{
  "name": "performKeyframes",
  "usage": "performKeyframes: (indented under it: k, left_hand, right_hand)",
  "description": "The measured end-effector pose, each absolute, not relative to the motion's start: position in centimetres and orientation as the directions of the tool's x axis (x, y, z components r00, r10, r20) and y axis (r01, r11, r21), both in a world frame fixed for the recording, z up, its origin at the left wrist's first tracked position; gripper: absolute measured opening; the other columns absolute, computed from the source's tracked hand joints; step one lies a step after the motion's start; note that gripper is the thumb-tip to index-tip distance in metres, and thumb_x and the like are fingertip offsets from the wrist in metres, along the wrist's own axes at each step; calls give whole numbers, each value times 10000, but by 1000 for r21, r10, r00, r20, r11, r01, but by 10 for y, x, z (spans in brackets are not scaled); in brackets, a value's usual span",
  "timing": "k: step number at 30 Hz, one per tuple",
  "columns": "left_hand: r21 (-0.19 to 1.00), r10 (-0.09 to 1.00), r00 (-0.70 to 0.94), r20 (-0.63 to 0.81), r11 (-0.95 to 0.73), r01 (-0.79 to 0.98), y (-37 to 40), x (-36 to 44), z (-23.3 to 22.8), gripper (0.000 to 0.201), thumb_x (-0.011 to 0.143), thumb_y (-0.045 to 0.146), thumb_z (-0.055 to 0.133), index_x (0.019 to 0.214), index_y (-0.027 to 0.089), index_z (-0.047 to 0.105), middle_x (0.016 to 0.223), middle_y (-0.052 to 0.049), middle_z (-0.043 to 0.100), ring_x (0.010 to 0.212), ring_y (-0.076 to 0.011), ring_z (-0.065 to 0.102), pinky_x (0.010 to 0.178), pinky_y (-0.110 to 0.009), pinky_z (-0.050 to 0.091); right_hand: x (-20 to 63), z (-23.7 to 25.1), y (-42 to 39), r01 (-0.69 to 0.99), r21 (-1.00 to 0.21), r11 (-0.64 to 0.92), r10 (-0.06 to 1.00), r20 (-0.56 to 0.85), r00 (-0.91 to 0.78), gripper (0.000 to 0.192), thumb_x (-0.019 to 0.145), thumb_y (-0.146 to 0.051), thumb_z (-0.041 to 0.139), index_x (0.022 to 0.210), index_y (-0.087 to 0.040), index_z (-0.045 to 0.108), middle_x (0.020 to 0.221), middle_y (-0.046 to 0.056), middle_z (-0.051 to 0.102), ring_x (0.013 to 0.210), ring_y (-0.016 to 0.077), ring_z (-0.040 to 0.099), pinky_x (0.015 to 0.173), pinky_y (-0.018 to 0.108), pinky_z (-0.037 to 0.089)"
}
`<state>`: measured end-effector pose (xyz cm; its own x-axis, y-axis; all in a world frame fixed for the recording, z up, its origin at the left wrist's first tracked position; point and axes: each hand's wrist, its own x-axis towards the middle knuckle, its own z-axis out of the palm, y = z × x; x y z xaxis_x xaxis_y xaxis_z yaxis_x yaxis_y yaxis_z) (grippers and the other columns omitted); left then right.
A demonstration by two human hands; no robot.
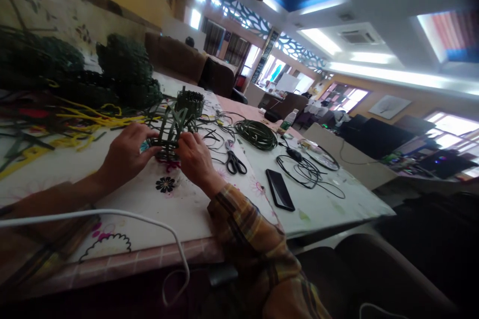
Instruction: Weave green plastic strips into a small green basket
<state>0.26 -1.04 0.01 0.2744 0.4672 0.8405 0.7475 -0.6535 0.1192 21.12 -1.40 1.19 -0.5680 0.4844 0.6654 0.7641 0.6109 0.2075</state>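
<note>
Both hands are on a small green woven basket (169, 135) at the middle of the worktop (329, 204), over the flower-print cloth. Left hand (125, 153) cups it from the left side, fingers curled around the base. Right hand (194, 157) pinches it from the right, thumb and fingers closed on the lower wall.

Progress, judging by shape: base looks done and a short band of wall is woven. The upright strips (175, 122) stand loose and splayed above that band, unwoven and untrimmed. So roughly early-to-mid stage; most of the wall, the rim and any trimming remain. The weave is blurred, so row count is not readable.

A finished-looking dark basket (190, 101) sits just beyond, toward the far side. Scissors (234, 160) lie just to the right of the right hand, untouched. A green strip coil (256, 134) lies further right, with plenty of stock on it. Phone (280, 189) is near-right, black cords (310, 172) beside it. Yellow strips (90, 119) and dark green piles (127, 72) crowd the far left.
</note>
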Motion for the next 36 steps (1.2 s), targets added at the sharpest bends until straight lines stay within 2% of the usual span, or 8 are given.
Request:
performKeyframes:
  k: [3, 6, 9, 13, 18, 23, 30, 36]
  left_hand:
    - [77, 385, 216, 897, -618, 782, -19, 8, 5, 382, 962, 461, 576, 1166, 139, 606, 1141, -157, 656, 1098, -293, 622, 976, -411, 487]
    - [73, 393, 230, 890, -620, 781, -28, 15, 5, 317, 990, 432, 549, 1191, 190, 590, 1091, -82, 703, 866, -199, 682, 771, -298, 505]
    - [93, 486, 233, 842, -557, 826, -34, 22, 2, 379, 1020, 464, 462, 1285, 212, 560, 1102, -75, 729, 909, -214, 708, 647, -292, 455]
    - [169, 657, 194, 729, -447, 878, -39, 27, 4, 482, 1015, 482, 418, 1376, 184, 531, 1257, -163, 671, 1085, -307, 674, 701, -341, 480]
    - [187, 689, 269, 674, -511, 839, -35, 25, 9, 409, 1009, 399, 376, 1280, 214, 620, 1246, -155, 680, 1056, -330, 676, 800, -408, 525]
    - [159, 728, 379, 572, -551, 819, -29, 19, 14, 342, 956, 290, 379, 1099, 178, 669, 1043, -157, 703, 918, -308, 681, 719, -384, 511]
    - [529, 808, 247, 534, -548, 648, -30, 20, 21, 338, 867, 439, 491, 928, 174, 693, 913, -85, 699, 829, -234, 640, 795, -356, 495]
    - [703, 883, 92, 460, -425, 570, -23, 8, 23, 354, 758, 483, 609, 922, 190, 721, 891, -50, 734, 802, -235, 675, 803, -360, 507]
  right_hand:
    - [210, 15, -16, 761, 245, 600, 495, 633, -595, 285, 1037, -183, 416, 894, -141, 659, 1074, 127, 621, 901, 222, 488, 808, 373, 476]
    - [207, 16, -20, 747, 271, 607, 502, 598, -625, 303, 1051, -199, 392, 917, -146, 659, 1044, 116, 617, 912, 225, 493, 782, 369, 462]
    - [202, 13, -22, 741, 269, 616, 509, 582, -634, 283, 1056, -244, 411, 956, -151, 659, 1008, 103, 601, 912, 219, 495, 765, 363, 452]
    - [199, 7, -21, 711, 284, 643, 457, 602, -654, 316, 1066, -292, 392, 956, -169, 662, 1042, 107, 596, 939, 220, 505, 751, 358, 455]
    - [199, 1, -17, 720, 265, 641, 463, 615, -639, 297, 1064, -312, 405, 992, -179, 660, 1135, 113, 609, 960, 217, 526, 785, 354, 476]
    - [199, -3, -16, 717, 239, 655, 446, 643, -622, 296, 1070, -265, 373, 1021, -189, 656, 1089, 92, 632, 935, 199, 553, 787, 330, 494]
    - [202, -1, -15, 655, 268, 706, 384, 632, -673, 293, 1056, -251, 397, 1016, -208, 684, 1244, 83, 649, 944, 183, 592, 827, 322, 532]
    - [218, 11, -17, 618, -104, 779, 384, 859, -338, 277, 1054, -302, 420, 1027, -190, 671, 1288, 116, 625, 1096, 159, 619, 986, 328, 532]
